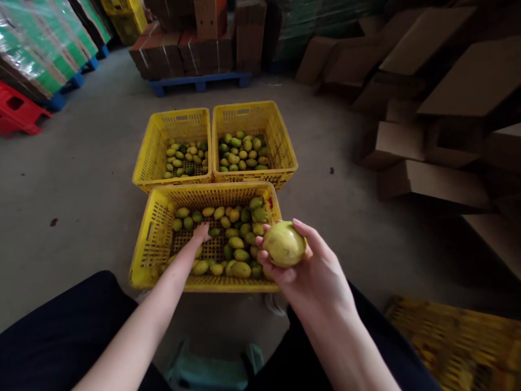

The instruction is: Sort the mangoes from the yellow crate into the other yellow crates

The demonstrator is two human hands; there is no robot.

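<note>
My right hand (307,266) is closed around a glossy yellow-green mango (285,244), raised above the right front of the near yellow crate (140,255). My left hand (201,232) reaches down into that crate, its fingers closed about a dark green mango (214,232) near the bare slatted bottom. Several yellow and green mangoes (236,243) lie along the crate's right, front and back sides. Part of the left hand's grip is hidden by the hand itself.
Behind stand two more yellow crates, left (140,155) and right (287,144), holding mangoes. Cardboard boxes (439,182) lie to the right. A loaded blue pallet (199,82) is at the back, a red stool (20,111) far left, a teal stool (211,369) below me.
</note>
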